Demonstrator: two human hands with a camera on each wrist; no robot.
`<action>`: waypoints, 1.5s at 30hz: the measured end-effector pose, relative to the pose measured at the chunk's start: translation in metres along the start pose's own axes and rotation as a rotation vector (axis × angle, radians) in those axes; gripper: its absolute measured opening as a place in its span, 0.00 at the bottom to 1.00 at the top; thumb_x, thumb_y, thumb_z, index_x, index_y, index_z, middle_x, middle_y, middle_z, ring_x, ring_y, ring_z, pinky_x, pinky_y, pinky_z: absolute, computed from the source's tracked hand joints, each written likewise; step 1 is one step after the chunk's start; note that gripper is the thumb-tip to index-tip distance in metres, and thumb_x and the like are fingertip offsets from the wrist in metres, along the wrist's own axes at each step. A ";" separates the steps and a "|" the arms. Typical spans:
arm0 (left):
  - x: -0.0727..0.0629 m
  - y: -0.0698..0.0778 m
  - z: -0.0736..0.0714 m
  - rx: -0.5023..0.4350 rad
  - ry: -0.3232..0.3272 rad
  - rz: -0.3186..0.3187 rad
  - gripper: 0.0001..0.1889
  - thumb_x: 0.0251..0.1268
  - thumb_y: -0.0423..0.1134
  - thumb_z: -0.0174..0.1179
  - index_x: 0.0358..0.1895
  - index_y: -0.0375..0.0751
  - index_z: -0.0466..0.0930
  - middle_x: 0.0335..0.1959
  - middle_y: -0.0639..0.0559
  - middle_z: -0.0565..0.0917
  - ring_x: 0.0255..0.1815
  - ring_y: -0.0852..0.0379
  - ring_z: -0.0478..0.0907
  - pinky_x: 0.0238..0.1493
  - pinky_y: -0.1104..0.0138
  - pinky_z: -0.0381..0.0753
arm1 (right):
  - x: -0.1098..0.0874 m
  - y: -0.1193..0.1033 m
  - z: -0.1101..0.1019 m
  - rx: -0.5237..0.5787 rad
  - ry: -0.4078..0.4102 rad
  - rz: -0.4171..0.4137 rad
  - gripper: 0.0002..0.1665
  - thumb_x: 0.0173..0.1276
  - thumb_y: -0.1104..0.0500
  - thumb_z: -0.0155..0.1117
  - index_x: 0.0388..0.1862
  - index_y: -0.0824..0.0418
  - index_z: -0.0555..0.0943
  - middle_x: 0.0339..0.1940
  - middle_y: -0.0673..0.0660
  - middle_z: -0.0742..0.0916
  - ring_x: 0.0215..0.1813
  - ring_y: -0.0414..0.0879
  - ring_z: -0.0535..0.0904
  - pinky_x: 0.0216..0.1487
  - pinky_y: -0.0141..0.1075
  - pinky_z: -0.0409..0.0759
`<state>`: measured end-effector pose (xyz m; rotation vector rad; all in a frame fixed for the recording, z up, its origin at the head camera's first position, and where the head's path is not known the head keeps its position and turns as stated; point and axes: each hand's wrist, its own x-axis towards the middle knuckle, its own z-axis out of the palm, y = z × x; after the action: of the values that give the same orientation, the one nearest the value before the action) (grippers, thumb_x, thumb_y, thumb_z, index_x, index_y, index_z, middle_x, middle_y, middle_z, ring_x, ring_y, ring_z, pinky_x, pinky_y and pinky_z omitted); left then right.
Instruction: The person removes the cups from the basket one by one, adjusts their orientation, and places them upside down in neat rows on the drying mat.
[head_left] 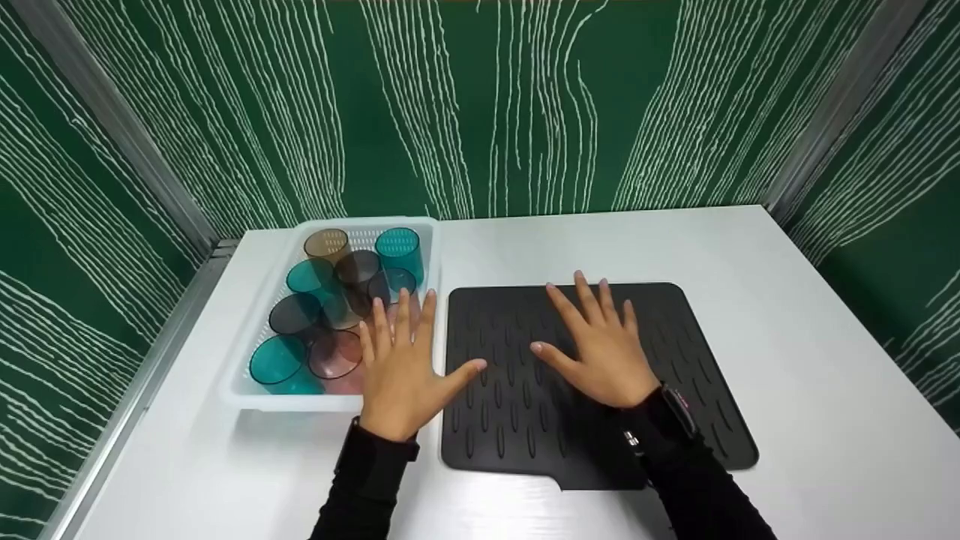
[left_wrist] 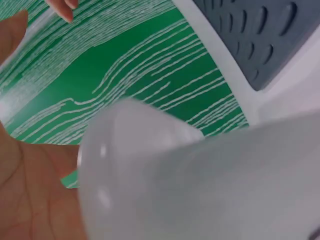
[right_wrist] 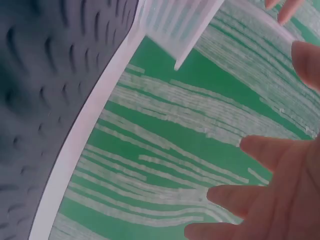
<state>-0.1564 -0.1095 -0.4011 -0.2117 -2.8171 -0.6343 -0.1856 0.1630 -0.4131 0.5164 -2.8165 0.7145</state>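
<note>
My left hand (head_left: 399,382) is spread with straight fingers over the right side of a white basket (head_left: 240,401), holding nothing. Several clear coloured tumblers stand in that basket: teal (head_left: 277,360), amber (head_left: 327,244), dark grey (head_left: 295,315) and pink (head_left: 336,354) ones show. The hand covers part of the basket's front right. Over a black ridged drying mat (head_left: 495,450) my right hand (head_left: 609,361) is also spread and holds nothing. In the left wrist view the palm (left_wrist: 35,200) appears beside the blurred white basket wall (left_wrist: 150,175).
The basket and mat lie side by side on a white table (head_left: 787,337). Green panels with white wavy lines (head_left: 540,105) rise behind and at both sides, joined by grey metal posts (head_left: 847,105). Dark bands sit on both wrists.
</note>
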 end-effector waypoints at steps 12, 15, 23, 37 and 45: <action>-0.015 -0.046 -0.032 0.042 0.096 -0.028 0.52 0.66 0.64 0.71 0.83 0.34 0.65 0.84 0.28 0.65 0.85 0.18 0.53 0.83 0.28 0.53 | 0.022 -0.046 0.033 0.240 -0.167 -0.060 0.46 0.82 0.43 0.65 0.89 0.60 0.62 0.89 0.70 0.61 0.89 0.73 0.55 0.83 0.74 0.57; -0.020 -0.053 -0.035 0.023 0.150 -0.018 0.46 0.67 0.57 0.74 0.79 0.30 0.70 0.80 0.26 0.70 0.83 0.18 0.60 0.81 0.28 0.59 | 0.027 -0.060 0.045 0.327 -0.233 -0.051 0.46 0.83 0.44 0.64 0.89 0.63 0.60 0.89 0.70 0.62 0.89 0.70 0.58 0.84 0.69 0.60; -0.023 -0.062 -0.036 0.023 0.328 0.032 0.22 0.64 0.34 0.78 0.56 0.25 0.85 0.54 0.29 0.88 0.56 0.31 0.86 0.61 0.41 0.86 | 0.047 -0.087 0.071 0.554 -0.314 -0.006 0.51 0.84 0.47 0.61 0.89 0.73 0.49 0.89 0.74 0.60 0.90 0.66 0.57 0.88 0.60 0.58; -0.016 -0.073 -0.034 0.122 0.170 -0.037 0.05 0.65 0.30 0.73 0.34 0.33 0.88 0.32 0.36 0.89 0.38 0.33 0.88 0.37 0.40 0.86 | 0.050 -0.108 0.107 0.993 -0.309 0.074 0.50 0.82 0.64 0.56 0.88 0.76 0.37 0.77 0.82 0.74 0.70 0.71 0.82 0.58 0.40 0.88; -0.015 -0.078 -0.031 0.106 0.113 -0.063 0.05 0.67 0.29 0.71 0.32 0.35 0.87 0.31 0.33 0.90 0.31 0.30 0.88 0.29 0.39 0.83 | 0.049 -0.109 0.114 1.076 -0.301 0.087 0.51 0.81 0.66 0.53 0.87 0.78 0.35 0.74 0.82 0.77 0.67 0.63 0.84 0.53 0.31 0.85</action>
<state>-0.1509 -0.1940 -0.4089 -0.0650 -2.7475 -0.4919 -0.2004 0.0037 -0.4526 0.6686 -2.4533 2.3329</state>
